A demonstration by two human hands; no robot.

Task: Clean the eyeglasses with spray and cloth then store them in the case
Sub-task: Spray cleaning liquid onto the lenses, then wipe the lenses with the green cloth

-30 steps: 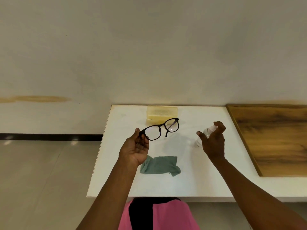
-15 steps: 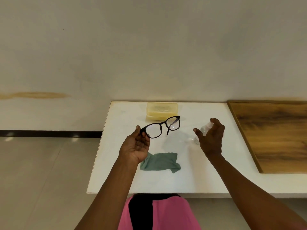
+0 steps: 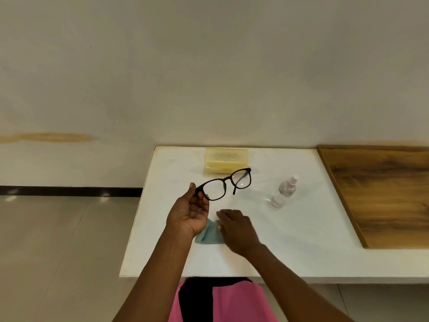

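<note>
The left hand [image 3: 190,212] is holding the black-framed eyeglasses [image 3: 226,183] up above the white tabletop [image 3: 301,240], palm turned up, thumb and curled fingers pinching the frame at its left end. The lenses are facing the camera, the far temple arm is hanging down unfolded, and the right lens is showing droplets or glare, hard to say which.

Down below, the right hand [image 3: 239,228] is lying flat over the teal-green microfibre cloth [image 3: 209,235], fingers stretched out and relaxed, pressing or touching the fabric's right side; nothing is gripped in it. The cloth is lying crumpled on the table, partly tucked under both hands.

The small clear plastic spray bottle [image 3: 283,191] with its white nozzle is standing on the table to the right, well apart from either hand. At the back edge, against the wall, the translucent yellow rectangular glasses case [image 3: 226,159] is sitting shut, just behind the raised spectacles. A brown wood-grain board [image 3: 383,194] is covering the table's right portion.
</note>
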